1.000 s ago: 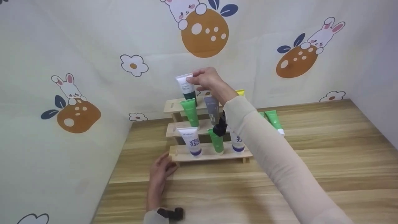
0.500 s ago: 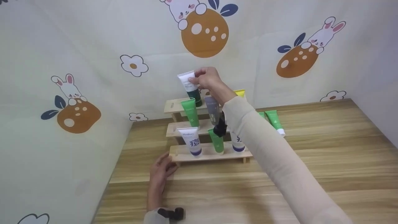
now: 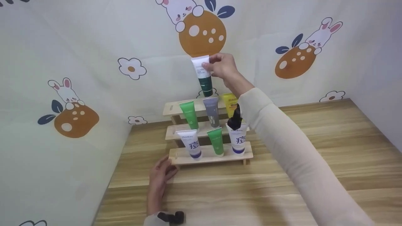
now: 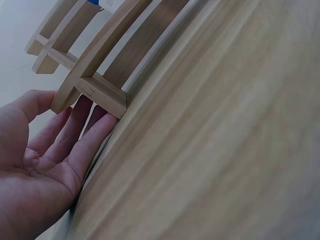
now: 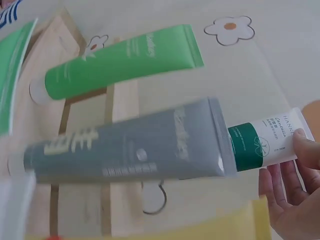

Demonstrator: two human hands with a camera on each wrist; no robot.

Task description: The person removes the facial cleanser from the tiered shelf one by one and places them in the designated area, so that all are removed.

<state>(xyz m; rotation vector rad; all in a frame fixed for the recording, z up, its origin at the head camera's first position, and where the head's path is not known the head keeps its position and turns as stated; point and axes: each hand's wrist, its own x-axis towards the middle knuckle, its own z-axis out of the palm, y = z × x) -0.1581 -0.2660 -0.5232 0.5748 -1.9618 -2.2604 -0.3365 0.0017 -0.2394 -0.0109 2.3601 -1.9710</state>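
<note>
My right hand pinches a white and dark green squeeze tube by its flat white end, cap down. In the head view the tube hangs above the top tier of a three-tier wooden display stand, behind a grey tube. The right wrist view shows thumb and fingers on either side of the tube's end. My left hand holds the left end of the bottom tier. In the left wrist view, its thumb lies against the board and its fingers reach underneath to the leg.
The middle tier bears a green tube, the grey tube and a yellow tube. On the bottom tier stand two white-and-blue tubes with a green tube between them. A patterned cloth hangs behind the wood-grain table.
My right hand has lifted the white and dark green tube from the top tier's left part and moved it right. The left hand keeps its place on the stand. The head view has shifted slightly.
</note>
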